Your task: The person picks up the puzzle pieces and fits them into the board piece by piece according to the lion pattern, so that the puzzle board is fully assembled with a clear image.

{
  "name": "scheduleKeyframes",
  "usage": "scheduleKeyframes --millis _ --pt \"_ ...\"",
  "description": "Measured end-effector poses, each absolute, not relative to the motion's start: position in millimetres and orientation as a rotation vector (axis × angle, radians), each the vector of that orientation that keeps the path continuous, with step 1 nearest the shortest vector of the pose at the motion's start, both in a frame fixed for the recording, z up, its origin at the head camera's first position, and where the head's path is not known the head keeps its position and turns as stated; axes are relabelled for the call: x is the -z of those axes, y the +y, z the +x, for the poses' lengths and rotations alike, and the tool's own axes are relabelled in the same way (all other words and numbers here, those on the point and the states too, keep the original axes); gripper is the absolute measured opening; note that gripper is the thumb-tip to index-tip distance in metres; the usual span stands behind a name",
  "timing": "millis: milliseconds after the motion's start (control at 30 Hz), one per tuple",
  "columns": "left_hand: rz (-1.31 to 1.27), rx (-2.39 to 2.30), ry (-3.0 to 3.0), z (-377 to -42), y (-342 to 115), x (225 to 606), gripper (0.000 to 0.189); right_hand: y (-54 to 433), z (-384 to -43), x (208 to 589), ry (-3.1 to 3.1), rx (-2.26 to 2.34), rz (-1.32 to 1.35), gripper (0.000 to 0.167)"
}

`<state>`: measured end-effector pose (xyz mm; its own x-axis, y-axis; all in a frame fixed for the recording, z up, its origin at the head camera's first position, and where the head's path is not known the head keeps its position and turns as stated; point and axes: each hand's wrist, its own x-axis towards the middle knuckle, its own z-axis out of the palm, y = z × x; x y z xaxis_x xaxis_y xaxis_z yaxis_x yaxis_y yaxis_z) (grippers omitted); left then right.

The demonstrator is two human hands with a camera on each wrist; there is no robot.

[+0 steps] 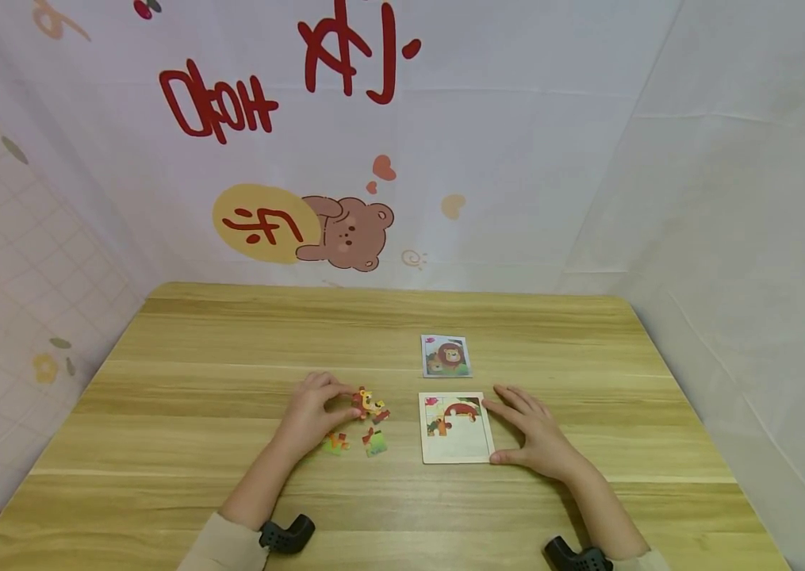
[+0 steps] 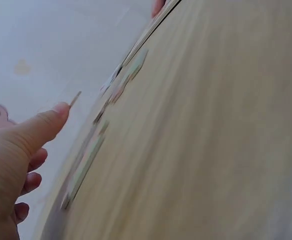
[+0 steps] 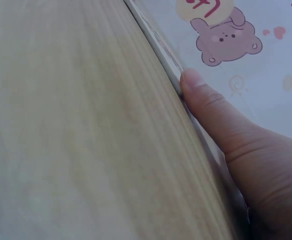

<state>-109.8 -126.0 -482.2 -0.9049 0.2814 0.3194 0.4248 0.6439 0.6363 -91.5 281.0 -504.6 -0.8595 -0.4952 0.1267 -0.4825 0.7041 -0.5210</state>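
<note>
My left hand (image 1: 312, 416) pinches a jigsaw piece (image 1: 366, 402) with a lion's face between thumb and fingers, left of the puzzle board. In the left wrist view the piece (image 2: 75, 99) shows edge-on at the thumb tip, raised off the table. Close by lie a green and red jigsaw piece (image 1: 375, 442) and an orange and green one (image 1: 335, 443), with another dark red piece partly behind the held one. At the right side of the puzzle board (image 1: 455, 460), my right hand (image 1: 538, 436) touches the edge with spread fingers and thumb. Several pieces sit in the board's upper part.
A lion picture card (image 1: 446, 357) lies beyond the board on the wood-grain table (image 1: 266, 333). A white cloth (image 1: 516, 159) with a printed bear hangs behind the table. Dark wrist devices (image 1: 288, 535) sit on both forearms.
</note>
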Motion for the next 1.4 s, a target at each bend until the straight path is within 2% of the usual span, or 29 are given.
scheduleKeyframes --millis 767,1400 --pt "-0.741 1.199 -2.515 -92.6 -50.3 488.7 0.031 279.7 -90.5 503.9 2.876 0.877 -0.831 0.089" --pt "-0.744 1.077 -2.604 -90.3 -5.0 489.5 0.034 280.4 -91.3 504.8 2.884 0.866 -0.853 0.089"
